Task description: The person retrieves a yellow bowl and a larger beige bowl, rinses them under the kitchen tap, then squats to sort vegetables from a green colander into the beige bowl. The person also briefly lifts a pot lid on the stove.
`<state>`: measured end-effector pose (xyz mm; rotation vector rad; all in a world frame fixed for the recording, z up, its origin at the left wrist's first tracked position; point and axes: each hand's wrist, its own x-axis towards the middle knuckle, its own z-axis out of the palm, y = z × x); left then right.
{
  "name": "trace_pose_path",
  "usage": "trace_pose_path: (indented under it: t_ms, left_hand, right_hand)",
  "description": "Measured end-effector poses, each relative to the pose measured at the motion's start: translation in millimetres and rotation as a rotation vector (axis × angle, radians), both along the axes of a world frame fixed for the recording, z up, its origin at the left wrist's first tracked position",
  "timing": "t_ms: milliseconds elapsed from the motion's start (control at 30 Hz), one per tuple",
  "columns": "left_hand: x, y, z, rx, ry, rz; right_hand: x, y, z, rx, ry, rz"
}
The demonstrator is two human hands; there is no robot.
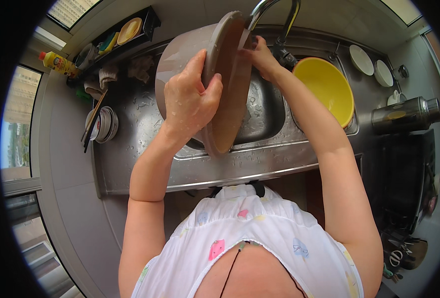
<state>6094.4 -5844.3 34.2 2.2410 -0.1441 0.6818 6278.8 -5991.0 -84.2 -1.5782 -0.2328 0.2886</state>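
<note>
My left hand (192, 93) grips the near rim of a large beige plastic basin (229, 119), thumb on the rim and fingers along the outer wall. The basin is wet and tipped on its side, its mouth facing right, over the left part of the stainless-steel sink bowl (266, 111). A thin stream of water (243, 40) falls from the chrome faucet (266, 8) at the basin's mouth. Beside that stream is my right hand (263, 59), at the basin's far side. Its fingertips are partly hidden, so whether it grips the rim is unclear.
A yellow bowl (324, 91) stands right of the sink bowl. Stacked bowls (106, 124) with chopsticks (93, 123) sit at left. White dishes (361, 59) and a steel thermos (402, 115) are at right, near a black stove (399, 178). A black rack (151, 22) holds sponges.
</note>
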Motion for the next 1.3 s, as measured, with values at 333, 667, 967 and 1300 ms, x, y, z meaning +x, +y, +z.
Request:
trace_pose_path:
  t_ms: [333,667,967,1300]
  left_hand:
    - [34,30,-10,0.342,0.196,-0.312]
    - [88,31,-28,0.761,0.046,-0.256]
    - [198,-41,-64,0.899,-0.095,-0.419]
    - [85,115,-157,-0.19,0.744,-0.045]
  right_hand:
    - [-5,-8,33,-0.523,-1.193,-0.058]
    - [-31,-42,20,-0.673,-0.993,-0.129]
    - [-54,-84,-3,-0.566,-0.268,-0.514]
    - [-48,-137,40,-0.184,0.116,-0.405]
